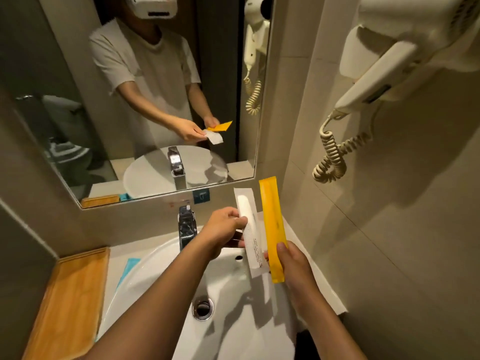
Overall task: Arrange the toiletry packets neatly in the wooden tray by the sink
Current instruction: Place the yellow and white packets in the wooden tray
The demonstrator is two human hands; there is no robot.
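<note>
My left hand [224,229] pinches a long white packet [248,224] near its middle, above the sink's right side. Right beside it, my right hand [291,266] grips the lower part of a long yellow packet [271,216], held upright. The two packets stand side by side, nearly touching. The wooden tray [70,294] lies on the counter at the far left with nothing visible in it. A light blue packet [130,268] lies flat between the tray and the basin.
A round white sink [166,261] with a chrome faucet [187,227] and a drain [203,307] fills the middle. A mirror [78,126] hangs behind it. A wall-mounted hair dryer [384,76] with a coiled cord [332,157] is at the upper right.
</note>
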